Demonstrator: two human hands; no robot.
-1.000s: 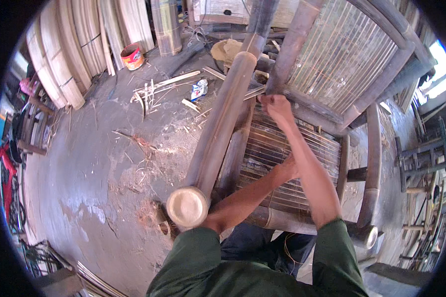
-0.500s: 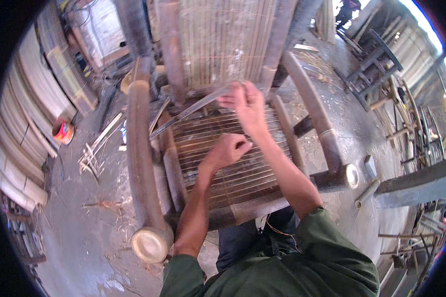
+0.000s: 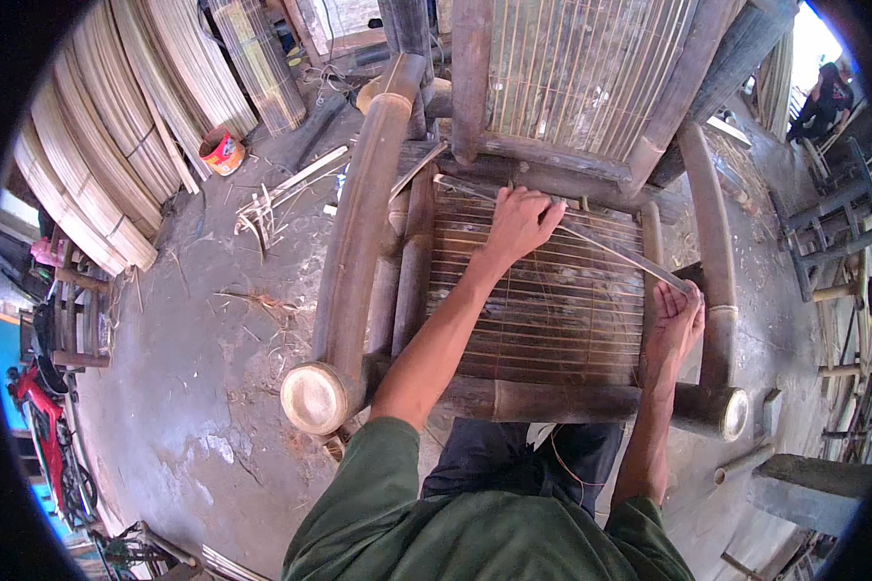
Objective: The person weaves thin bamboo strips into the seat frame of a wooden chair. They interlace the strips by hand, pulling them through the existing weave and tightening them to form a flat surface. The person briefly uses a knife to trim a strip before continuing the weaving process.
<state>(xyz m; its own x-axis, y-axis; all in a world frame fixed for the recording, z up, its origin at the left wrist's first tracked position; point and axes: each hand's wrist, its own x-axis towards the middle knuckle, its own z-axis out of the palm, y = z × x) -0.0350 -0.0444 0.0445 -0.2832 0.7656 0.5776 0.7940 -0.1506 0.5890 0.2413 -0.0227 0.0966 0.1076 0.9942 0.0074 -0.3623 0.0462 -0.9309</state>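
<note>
From my end I see one thin, narrow strip point(image 3: 615, 252) slanting across the rear part of the bamboo chair's slatted seat point(image 3: 543, 334), ahead of the backrest point(image 3: 572, 87). It passes under my left hand point(image 3: 523, 223), whose fingers are bent and curled closed over it partway along; the fingertips are hidden beneath. One end of the strip sticks out past that hand, towards the seat's rear left corner. The other end is in my right hand point(image 3: 676, 315), near the right armrest point(image 3: 712, 261): thumb and fingers are folded together, pinching it. Between the two hands the strip runs straight and bare. Whether it touches the slats anywhere, I cannot tell. The thick left armrest point(image 3: 363, 223) stands beside my left forearm, and well off to the left a red tub point(image 3: 223, 152) sits on the floor point(image 3: 194, 358).
</note>
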